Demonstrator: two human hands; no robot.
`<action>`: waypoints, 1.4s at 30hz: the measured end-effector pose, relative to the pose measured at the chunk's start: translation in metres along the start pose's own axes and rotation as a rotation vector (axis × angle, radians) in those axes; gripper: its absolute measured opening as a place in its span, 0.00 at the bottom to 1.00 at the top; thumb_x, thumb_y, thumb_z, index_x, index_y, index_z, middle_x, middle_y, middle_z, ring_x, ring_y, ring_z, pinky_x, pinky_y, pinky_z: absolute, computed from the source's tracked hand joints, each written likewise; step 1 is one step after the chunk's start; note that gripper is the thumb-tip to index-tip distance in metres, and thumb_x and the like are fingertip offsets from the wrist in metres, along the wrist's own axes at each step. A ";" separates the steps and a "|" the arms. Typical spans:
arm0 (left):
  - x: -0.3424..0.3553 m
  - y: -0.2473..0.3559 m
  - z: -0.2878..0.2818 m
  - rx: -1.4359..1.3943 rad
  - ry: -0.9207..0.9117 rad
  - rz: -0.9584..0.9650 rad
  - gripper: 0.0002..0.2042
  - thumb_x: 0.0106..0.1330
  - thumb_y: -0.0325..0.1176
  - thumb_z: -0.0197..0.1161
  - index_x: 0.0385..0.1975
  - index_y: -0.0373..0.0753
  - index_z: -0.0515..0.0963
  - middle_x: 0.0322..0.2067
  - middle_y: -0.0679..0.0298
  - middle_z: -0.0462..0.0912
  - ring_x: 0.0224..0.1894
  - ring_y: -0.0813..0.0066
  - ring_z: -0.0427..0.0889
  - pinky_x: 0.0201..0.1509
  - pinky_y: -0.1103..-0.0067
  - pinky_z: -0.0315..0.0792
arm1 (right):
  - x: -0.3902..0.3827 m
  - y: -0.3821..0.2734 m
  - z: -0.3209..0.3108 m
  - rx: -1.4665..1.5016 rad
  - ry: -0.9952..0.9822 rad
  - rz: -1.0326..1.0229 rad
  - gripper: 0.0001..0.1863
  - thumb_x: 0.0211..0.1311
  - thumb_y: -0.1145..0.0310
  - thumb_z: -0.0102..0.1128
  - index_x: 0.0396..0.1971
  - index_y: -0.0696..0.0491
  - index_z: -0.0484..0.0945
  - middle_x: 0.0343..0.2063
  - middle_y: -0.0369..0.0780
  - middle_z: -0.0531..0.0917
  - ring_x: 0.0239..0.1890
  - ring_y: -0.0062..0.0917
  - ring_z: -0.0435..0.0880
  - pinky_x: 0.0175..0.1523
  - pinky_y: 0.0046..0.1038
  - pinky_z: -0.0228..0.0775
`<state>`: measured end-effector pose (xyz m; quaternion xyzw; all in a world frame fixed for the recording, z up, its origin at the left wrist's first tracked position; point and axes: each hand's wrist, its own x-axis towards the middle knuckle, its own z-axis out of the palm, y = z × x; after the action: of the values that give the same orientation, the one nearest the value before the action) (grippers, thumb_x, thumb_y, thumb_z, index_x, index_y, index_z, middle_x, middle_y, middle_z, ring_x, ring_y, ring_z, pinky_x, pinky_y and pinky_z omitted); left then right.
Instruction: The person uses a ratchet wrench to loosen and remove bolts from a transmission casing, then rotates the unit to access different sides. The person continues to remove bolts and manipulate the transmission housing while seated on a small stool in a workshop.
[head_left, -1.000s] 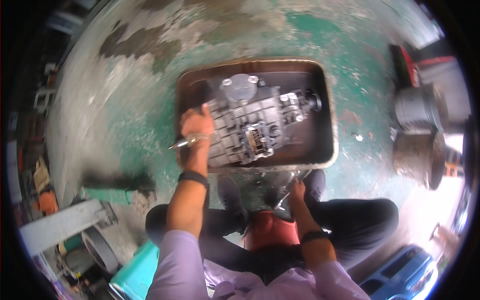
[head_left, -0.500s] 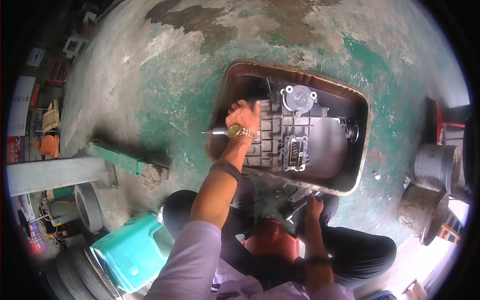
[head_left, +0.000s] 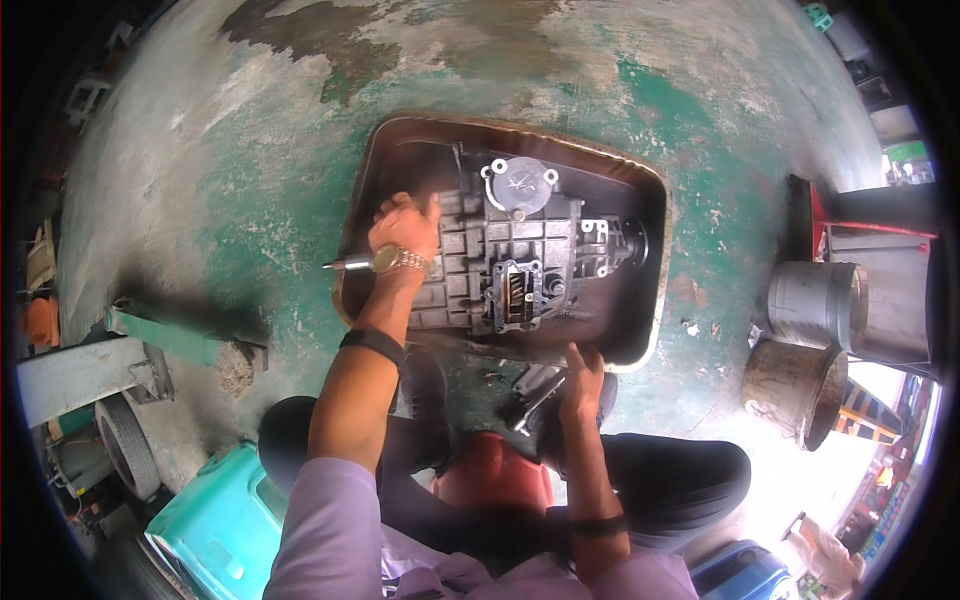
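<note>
A grey metal gearbox (head_left: 540, 245) with a ribbed casing lies in a dark, rust-edged tray (head_left: 655, 300) on the floor. My left hand (head_left: 405, 228), with a watch at the wrist, grips the gearbox's left end, its fingers bent over the casing. Beside that wrist a shaft (head_left: 350, 264) sticks out past the tray's left rim. On the gearbox are a round cover (head_left: 522, 185) and a rectangular opening (head_left: 517, 297) showing gear teeth. My right hand (head_left: 583, 385) is raised by the tray's near rim, thumb and fingers apart, nothing visible in it. Metal tools (head_left: 533, 393) lie just left of it.
A red stool (head_left: 493, 475) is between my legs. To the left are a green metal beam (head_left: 165, 335), a tyre (head_left: 128, 448) and a turquoise plastic container (head_left: 222, 525). Two buckets, one grey (head_left: 815, 305) and one stained (head_left: 790, 390), stand at right.
My right hand has risen from beside the tools to the tray's near rim. The left hand stays on the gearbox. The view has swung right, so the gearbox's right end shows more fully.
</note>
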<state>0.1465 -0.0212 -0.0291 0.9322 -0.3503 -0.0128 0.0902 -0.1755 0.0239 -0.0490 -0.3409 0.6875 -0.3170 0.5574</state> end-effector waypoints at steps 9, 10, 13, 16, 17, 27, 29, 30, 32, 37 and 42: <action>-0.001 0.000 0.001 0.000 0.023 0.004 0.28 0.65 0.57 0.52 0.40 0.31 0.76 0.37 0.50 0.80 0.40 0.53 0.80 0.41 0.65 0.77 | 0.043 -0.105 0.045 -0.272 0.037 -0.310 0.34 0.61 0.58 0.62 0.61 0.62 0.64 0.56 0.51 0.74 0.58 0.34 0.72 0.63 0.29 0.60; -0.001 0.000 0.001 0.004 0.030 0.012 0.28 0.65 0.57 0.52 0.40 0.31 0.76 0.37 0.50 0.80 0.40 0.53 0.80 0.41 0.65 0.77 | 0.047 -0.113 0.049 -0.216 -0.047 -0.361 0.34 0.61 0.58 0.61 0.61 0.62 0.64 0.56 0.51 0.74 0.58 0.34 0.73 0.63 0.30 0.60; -0.001 0.000 0.001 0.004 0.020 0.000 0.28 0.65 0.57 0.52 0.41 0.31 0.76 0.36 0.50 0.80 0.40 0.53 0.80 0.41 0.65 0.77 | 0.056 -0.133 0.074 -0.422 -0.051 -0.475 0.34 0.62 0.57 0.61 0.62 0.62 0.63 0.56 0.52 0.74 0.57 0.36 0.73 0.63 0.31 0.60; -0.001 0.000 0.001 -0.022 0.023 -0.002 0.27 0.65 0.56 0.53 0.39 0.31 0.76 0.36 0.49 0.79 0.40 0.52 0.80 0.42 0.65 0.77 | 0.056 -0.150 0.098 -0.416 -0.152 -0.649 0.37 0.61 0.59 0.61 0.63 0.65 0.59 0.61 0.56 0.67 0.64 0.45 0.66 0.68 0.37 0.56; -0.001 0.000 0.001 -0.029 0.017 -0.002 0.27 0.65 0.56 0.54 0.39 0.32 0.76 0.36 0.49 0.79 0.40 0.52 0.80 0.42 0.65 0.77 | 0.056 -0.156 0.108 -0.429 -0.163 -0.718 0.36 0.62 0.60 0.61 0.63 0.65 0.60 0.61 0.56 0.68 0.64 0.45 0.67 0.67 0.37 0.57; -0.001 -0.003 0.012 -0.013 0.167 0.004 0.26 0.61 0.57 0.57 0.33 0.34 0.77 0.30 0.52 0.80 0.34 0.57 0.81 0.34 0.67 0.76 | 0.062 -0.161 0.197 -1.007 0.007 -1.225 0.41 0.53 0.42 0.64 0.56 0.60 0.69 0.57 0.51 0.71 0.62 0.45 0.66 0.66 0.46 0.52; -0.002 -0.003 0.013 -0.012 0.173 -0.003 0.26 0.60 0.58 0.58 0.34 0.35 0.76 0.30 0.54 0.79 0.34 0.59 0.80 0.32 0.67 0.76 | 0.061 -0.156 0.205 -1.012 0.093 -1.338 0.42 0.46 0.41 0.68 0.54 0.58 0.70 0.53 0.48 0.73 0.57 0.45 0.67 0.62 0.47 0.55; -0.002 -0.004 0.013 -0.030 0.163 -0.007 0.26 0.59 0.58 0.59 0.34 0.35 0.76 0.29 0.55 0.79 0.34 0.60 0.80 0.31 0.68 0.76 | 0.061 -0.154 0.206 -1.024 0.082 -1.326 0.41 0.43 0.44 0.71 0.52 0.57 0.69 0.53 0.48 0.72 0.58 0.46 0.67 0.62 0.48 0.54; -0.001 -0.005 0.014 -0.055 0.213 -0.001 0.27 0.57 0.59 0.61 0.32 0.35 0.76 0.28 0.57 0.78 0.33 0.62 0.80 0.30 0.69 0.75 | 0.062 -0.154 0.208 -1.049 0.087 -1.314 0.40 0.37 0.48 0.75 0.49 0.55 0.70 0.52 0.47 0.72 0.58 0.45 0.67 0.62 0.49 0.55; 0.000 -0.004 0.014 -0.073 0.157 -0.031 0.27 0.56 0.58 0.62 0.31 0.34 0.75 0.29 0.56 0.78 0.33 0.62 0.80 0.31 0.69 0.75 | 0.065 -0.156 0.209 -1.173 0.081 -1.289 0.38 0.39 0.47 0.75 0.48 0.54 0.72 0.50 0.46 0.72 0.56 0.44 0.68 0.60 0.46 0.56; -0.004 -0.007 0.012 -0.134 0.138 -0.022 0.25 0.56 0.56 0.63 0.31 0.34 0.75 0.31 0.53 0.78 0.34 0.59 0.80 0.34 0.68 0.76 | 0.064 -0.159 0.209 -1.249 0.079 -1.275 0.37 0.41 0.46 0.74 0.47 0.54 0.72 0.49 0.46 0.72 0.54 0.44 0.69 0.60 0.45 0.57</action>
<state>0.1468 -0.0156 -0.0426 0.9265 -0.3313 0.0271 0.1763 0.0392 -0.1309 0.0081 -0.8886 0.4334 -0.1457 -0.0363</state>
